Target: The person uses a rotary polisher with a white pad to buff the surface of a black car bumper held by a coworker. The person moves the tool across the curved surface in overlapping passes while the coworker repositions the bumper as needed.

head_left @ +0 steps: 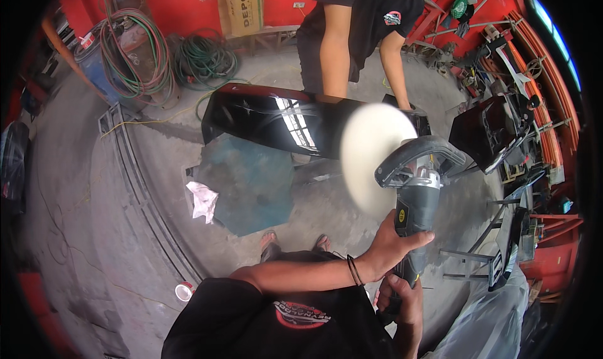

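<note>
I am looking down at my own two hands, which hold a grey electric polisher (416, 202) out in front of my chest. My left hand (391, 249) reaches across my body, a dark band on its wrist, and its fingers (419, 238) are wrapped shut around the middle of the tool's body. My right hand (402, 296) sits lower and closer to me, its fingers closed around the tail end of the same body, so the left hand is the nearer one to the working head.

The polisher's long axis runs almost straight away from me, from my right hand up through my left hand to a black loop handle (419, 155) at the far end. The round white polishing pad (372, 158) sits at that far end, off to the left of the head and facing left; its edge looks blurred.

Just beyond the pad, and partly hidden behind it, lies a long glossy black car body panel (264, 117). Its length runs left to right, crosswise to the tool. I cannot tell whether the pad touches it.

Across the panel stands another person in a black shirt (367, 14), both arms reaching down to the panel's far edge. Below the panel are a blue-green sheet (251, 183) and a white rag (203, 201) on the concrete floor (81, 189), with my feet just visible. Coiled green hoses (204, 58) lie against a red wall (182, 1).
</note>
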Demonstrator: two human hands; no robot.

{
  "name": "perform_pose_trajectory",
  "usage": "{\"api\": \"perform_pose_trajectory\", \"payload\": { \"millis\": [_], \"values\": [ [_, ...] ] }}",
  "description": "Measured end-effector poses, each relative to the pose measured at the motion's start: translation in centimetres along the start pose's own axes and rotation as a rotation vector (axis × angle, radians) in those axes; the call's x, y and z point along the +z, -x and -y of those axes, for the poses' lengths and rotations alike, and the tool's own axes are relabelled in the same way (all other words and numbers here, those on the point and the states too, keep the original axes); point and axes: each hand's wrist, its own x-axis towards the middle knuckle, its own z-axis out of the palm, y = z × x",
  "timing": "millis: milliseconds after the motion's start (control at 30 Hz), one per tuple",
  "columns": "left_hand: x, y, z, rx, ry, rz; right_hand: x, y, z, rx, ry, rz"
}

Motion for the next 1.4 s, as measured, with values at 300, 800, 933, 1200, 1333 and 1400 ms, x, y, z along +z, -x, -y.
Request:
{"api": "perform_pose_trajectory", "payload": {
  "millis": [300, 800, 933, 1200, 1333, 1400],
  "values": [
    [-2.3, 2.0, -2.4, 0.108, 0.056, -0.058, 4.0, 0.0, 0.8, 0.018, 0.088, 0.074],
    [-11.5, 8.0, -10.0, 0.348, 0.259, -0.317, 13.8, -6.1, 2.0, 0.077, 0.503, 0.559],
    [-15.5, 10.3, -8.5, 0.321, 0.225, -0.447, 16.4, -7.3, 1.5, 0.134, 0.627, 0.708],
    [-13.6, 11.2, -7.1, 0.307, 0.219, -0.361, 14.2, -5.0, 1.7, 0.175, 0.688, 0.615],
    [-11.5, 9.8, -7.2, 0.297, 0.237, -0.224, 12.4, -3.2, 2.4, 0.130, 0.574, 0.480],
    [-10.5, 8.3, -6.4, 0.249, 0.254, -0.096, 11.0, -1.8, 2.5, 0.105, 0.502, 0.375]
  ]
}}
